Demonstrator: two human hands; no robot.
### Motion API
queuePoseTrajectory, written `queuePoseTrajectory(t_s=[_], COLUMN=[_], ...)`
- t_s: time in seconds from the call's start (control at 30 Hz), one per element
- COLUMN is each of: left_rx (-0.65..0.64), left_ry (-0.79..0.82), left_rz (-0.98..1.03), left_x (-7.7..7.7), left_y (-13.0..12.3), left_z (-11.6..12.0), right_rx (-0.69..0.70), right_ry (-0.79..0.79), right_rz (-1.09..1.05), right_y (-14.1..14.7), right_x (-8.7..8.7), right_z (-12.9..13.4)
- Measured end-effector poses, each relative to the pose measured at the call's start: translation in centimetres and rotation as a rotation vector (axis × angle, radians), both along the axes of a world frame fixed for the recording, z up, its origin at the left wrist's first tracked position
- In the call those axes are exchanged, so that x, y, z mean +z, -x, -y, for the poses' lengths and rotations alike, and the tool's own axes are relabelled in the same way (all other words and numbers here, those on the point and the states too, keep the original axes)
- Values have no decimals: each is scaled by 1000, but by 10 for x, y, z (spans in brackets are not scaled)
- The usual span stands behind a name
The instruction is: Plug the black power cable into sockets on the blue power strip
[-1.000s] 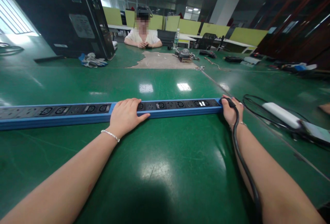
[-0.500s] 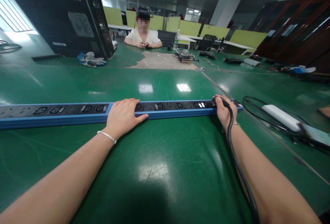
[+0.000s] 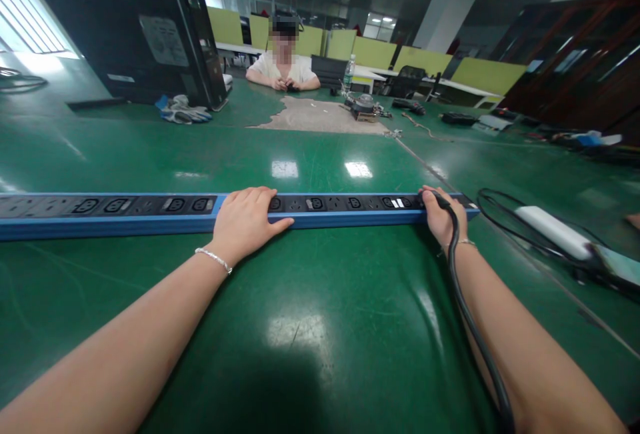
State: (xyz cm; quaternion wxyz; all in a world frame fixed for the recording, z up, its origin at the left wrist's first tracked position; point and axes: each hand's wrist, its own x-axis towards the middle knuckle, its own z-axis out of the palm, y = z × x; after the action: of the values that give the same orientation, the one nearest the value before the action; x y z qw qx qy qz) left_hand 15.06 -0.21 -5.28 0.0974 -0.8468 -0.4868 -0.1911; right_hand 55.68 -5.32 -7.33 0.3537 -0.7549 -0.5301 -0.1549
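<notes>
A long blue power strip (image 3: 350, 219) with a row of black sockets lies across the green surface in front of me. My left hand (image 3: 247, 217) clasps it near the middle, thumb along the near side and fingers over the top. At its right end, my right hand (image 3: 444, 215) is closed round the plug of a black power cord (image 3: 454, 261). The plug is mostly hidden by my fingers, and I cannot tell how far it sits in a socket. From there the cord runs down along my right forearm.
A white power adapter (image 3: 553, 231) with looped black cables lies to the right. Further off are a black computer case (image 3: 125, 41), gloves (image 3: 183, 111), a bottle (image 3: 349, 74) and a metal part (image 3: 363, 106). A person (image 3: 283, 71) sits across, hands together.
The whole view has shifted slightly, so everything appears a little further right. Both hands keep their holds on the power strip and the plug.
</notes>
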Motion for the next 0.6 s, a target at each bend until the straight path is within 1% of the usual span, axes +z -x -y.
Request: queuePoseTrajectory(t_s=[0.1, 0.27, 0.43, 0.6], left_rx=[-3, -5, -18, -27], left_ry=[1, 5, 15, 21], left_rz=[-3, 5, 26, 32], left_x=[1, 1, 1, 1], left_y=[0, 0, 0, 1], left_z=[0, 1, 1, 1], right_rx=[-45, -81, -83, -76], right_ry=[39, 45, 43, 22], right_rz=[0, 26, 27, -6], right_y=[1, 7, 10, 9], right_x=[-2, -4, -2, -6], right_z=[2, 6, 7, 4])
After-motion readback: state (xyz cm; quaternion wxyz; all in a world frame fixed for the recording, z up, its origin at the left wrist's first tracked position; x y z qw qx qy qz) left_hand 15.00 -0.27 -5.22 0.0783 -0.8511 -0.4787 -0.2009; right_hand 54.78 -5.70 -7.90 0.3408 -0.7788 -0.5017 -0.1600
